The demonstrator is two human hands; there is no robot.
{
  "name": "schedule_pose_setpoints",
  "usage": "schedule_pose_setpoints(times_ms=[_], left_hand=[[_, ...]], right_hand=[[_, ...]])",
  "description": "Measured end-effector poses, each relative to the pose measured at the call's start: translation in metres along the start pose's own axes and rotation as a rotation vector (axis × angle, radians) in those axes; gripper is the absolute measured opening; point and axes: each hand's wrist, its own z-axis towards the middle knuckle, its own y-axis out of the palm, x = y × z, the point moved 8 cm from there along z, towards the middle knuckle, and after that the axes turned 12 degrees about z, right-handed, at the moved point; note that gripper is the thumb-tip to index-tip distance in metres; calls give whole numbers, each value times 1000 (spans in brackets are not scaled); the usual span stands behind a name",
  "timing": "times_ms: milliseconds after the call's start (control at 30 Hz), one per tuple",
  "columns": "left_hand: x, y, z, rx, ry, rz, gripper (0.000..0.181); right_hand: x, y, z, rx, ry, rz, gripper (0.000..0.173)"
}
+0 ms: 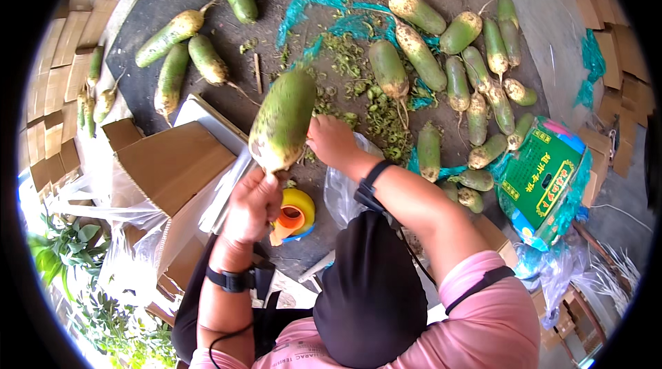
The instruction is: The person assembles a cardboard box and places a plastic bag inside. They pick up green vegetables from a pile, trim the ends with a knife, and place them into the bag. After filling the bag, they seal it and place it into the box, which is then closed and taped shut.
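My left hand grips the pale root end of a large green radish, which is raised and tilted with its green end away from me. My right hand is beside the radish's right side, with fingers curled; whether it holds something small is hidden. Green trimmings lie on the ground beyond my right hand. More green radishes lie further off, among them one with its root towards me. Below the raised radish stand rolls of yellow and orange tape.
An open cardboard box with clear plastic stands at the left. A green printed package lies at the right. Teal plastic netting stretches over the dark ground sheet. Stacked flattened cardboard lines the far left, and clear plastic lies under my right forearm.
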Motion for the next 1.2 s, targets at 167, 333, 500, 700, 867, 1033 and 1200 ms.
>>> schedule_pose_setpoints(times_ms=[167, 333, 500, 700, 867, 1033, 1200], left_hand=[[-37, 10, -14, -41, 8, -153, 26], [-47, 33, -1, -144, 33, -136, 24], [-46, 58, 16, -165, 54, 144, 23], [6, 66, 17, -110, 276, 435, 96], [45, 76, 33, 201, 529, 918, 119], [25, 71, 51, 120, 238, 672, 86], [27, 52, 48, 257, 274, 787, 82]], right_hand=[[1, 29, 13, 11, -23, -246, 25], [57, 9, -31, -154, 901, 1356, 20], [41, -34, -37, 184, 564, 2393, 37], [16, -59, -32, 78, 551, 2416, 45], [7, -54, -36, 248, 706, 2098, 13], [10, -68, -46, 255, 726, 1881, 13], [-21, -169, -73, 272, -12, 532, 15]])
